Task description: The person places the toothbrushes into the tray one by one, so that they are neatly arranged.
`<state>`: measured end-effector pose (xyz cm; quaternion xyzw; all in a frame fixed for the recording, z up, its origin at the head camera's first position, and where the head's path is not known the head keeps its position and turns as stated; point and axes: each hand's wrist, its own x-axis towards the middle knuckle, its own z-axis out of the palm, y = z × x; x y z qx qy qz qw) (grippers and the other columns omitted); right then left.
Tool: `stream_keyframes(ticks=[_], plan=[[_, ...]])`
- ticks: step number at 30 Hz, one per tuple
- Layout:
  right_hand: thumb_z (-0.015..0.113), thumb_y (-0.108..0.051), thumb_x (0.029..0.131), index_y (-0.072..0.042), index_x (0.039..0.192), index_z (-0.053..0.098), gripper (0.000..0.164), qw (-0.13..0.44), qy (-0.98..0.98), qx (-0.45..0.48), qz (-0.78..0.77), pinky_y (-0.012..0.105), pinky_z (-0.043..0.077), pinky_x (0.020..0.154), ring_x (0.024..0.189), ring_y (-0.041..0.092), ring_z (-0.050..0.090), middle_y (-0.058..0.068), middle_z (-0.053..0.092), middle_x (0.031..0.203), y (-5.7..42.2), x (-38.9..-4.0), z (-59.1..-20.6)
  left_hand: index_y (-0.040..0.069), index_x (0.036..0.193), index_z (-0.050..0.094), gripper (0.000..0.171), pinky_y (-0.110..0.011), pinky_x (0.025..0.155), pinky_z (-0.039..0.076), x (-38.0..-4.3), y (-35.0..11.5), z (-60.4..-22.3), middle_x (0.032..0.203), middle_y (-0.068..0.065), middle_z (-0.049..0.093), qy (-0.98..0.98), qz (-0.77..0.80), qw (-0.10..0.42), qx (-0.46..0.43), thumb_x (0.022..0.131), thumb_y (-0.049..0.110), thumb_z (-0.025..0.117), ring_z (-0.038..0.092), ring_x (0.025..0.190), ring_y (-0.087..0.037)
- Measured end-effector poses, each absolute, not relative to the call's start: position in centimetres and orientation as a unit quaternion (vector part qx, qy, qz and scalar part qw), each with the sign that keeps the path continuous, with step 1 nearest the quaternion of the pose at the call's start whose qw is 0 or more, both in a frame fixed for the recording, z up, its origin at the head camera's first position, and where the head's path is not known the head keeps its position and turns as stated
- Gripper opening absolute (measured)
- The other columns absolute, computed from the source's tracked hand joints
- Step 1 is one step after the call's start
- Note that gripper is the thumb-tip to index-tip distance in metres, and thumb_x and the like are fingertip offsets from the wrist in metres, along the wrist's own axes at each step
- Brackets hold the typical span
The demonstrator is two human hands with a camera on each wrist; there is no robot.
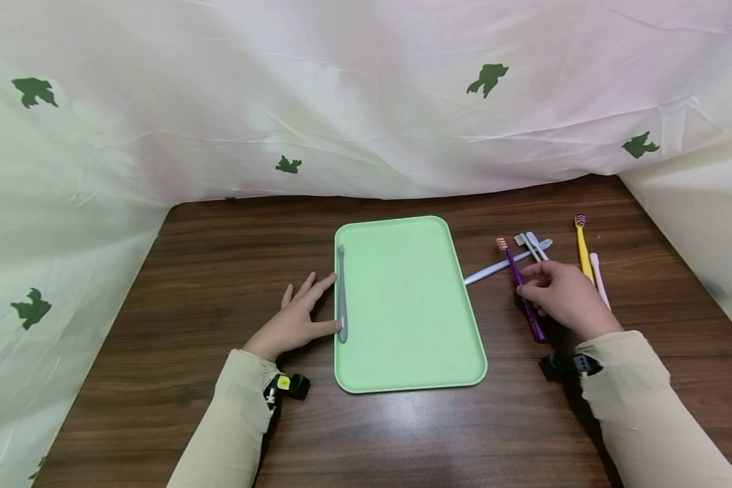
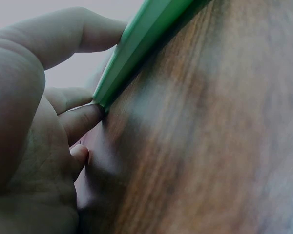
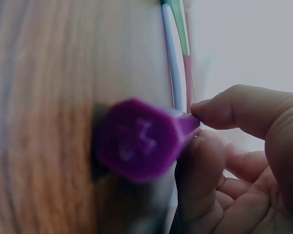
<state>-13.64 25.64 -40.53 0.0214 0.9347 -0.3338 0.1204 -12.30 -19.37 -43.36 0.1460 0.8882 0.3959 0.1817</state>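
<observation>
Glossy deep purple, with orange-looking bristles, the purple toothbrush [image 1: 531, 316] slanted across the dark wooden table [image 1: 402, 440], right of the green tray [image 1: 409, 305], and the right hand [image 1: 564, 295] had it! Thumb and forefinger pinched it near mid-length, bristles out beyond the grip, faceted butt back on the near side. Over at the tray's left rim, the left hand [image 1: 295, 322] touched, fingers spread wide.

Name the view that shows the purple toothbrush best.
The head view: it shows the purple toothbrush from bristles to handle end. The right wrist view shows mainly its handle end, close up; the left wrist view shows none.
</observation>
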Motion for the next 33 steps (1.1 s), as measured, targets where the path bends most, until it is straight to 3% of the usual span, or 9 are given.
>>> stream_keyframes(ticks=[16,33], plan=[[0.066,-0.018,0.096,0.005,0.121,0.061,0.035,0.097,0.934,0.014,-0.343,0.029,0.052,0.058,0.070,0.019,0.063,0.015,0.068,0.094,25.3,-13.3,-40.1,0.022,0.161,0.026,0.088,-0.050,0.119,-0.016,-12.3,-19.2,-43.3,0.165,-0.002,0.024,0.888,0.394,0.184,0.147,0.089,0.034,0.076,-0.002,0.155,-0.021],[0.068,-0.024,0.097,0.002,0.126,0.062,0.039,0.102,0.907,-0.012,-0.409,0.031,0.059,0.067,0.073,0.020,0.069,0.015,0.072,0.100,23.0,-13.2,-39.3,0.023,0.161,0.026,0.089,-0.052,0.118,-0.016,-12.4,-19.4,-43.5,0.165,-0.003,0.024,0.890,0.393,0.181,0.144,0.089,0.034,0.077,-0.003,0.155,-0.023]])
